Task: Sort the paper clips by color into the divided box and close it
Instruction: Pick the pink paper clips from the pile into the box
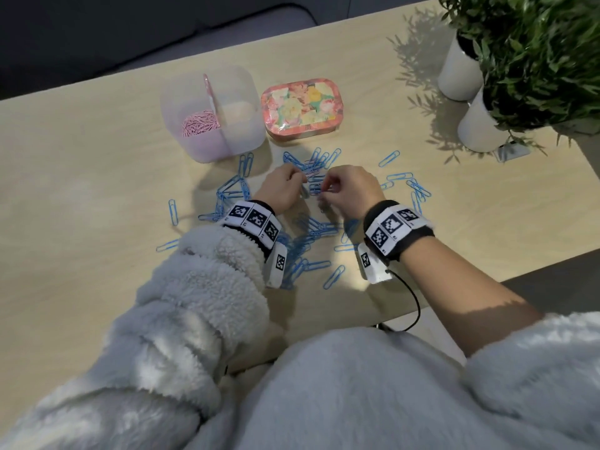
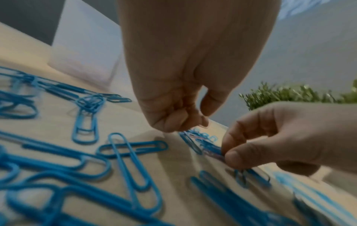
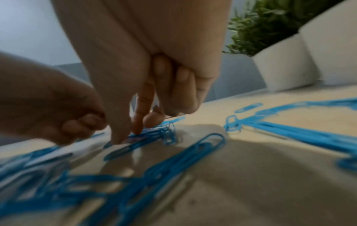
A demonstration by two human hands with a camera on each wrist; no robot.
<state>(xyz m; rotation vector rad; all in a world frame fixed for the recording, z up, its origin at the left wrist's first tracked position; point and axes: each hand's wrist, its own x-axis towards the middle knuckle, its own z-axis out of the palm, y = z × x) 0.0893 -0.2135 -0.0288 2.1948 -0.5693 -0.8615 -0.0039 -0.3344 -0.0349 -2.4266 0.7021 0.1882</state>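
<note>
Centrally, both hands (image 1: 319, 190) pinch tangled clips (image 1: 311, 172), box (image 1: 212, 113) well apart.

Left hand (image 2: 185, 85) curled above blue paper clips (image 2: 123, 165), right hand (image 2: 280, 137) pinching a tangled cluster — blurred

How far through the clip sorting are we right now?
Done: pink paper clips fill the left compartment of the translucent divided box; its right compartment looks empty. In hand: left hand and right hand pinch at a tangle of blue clips with a pinkish one in it. Left: the blue paper clips scattered over the table, then closing the box.
</note>
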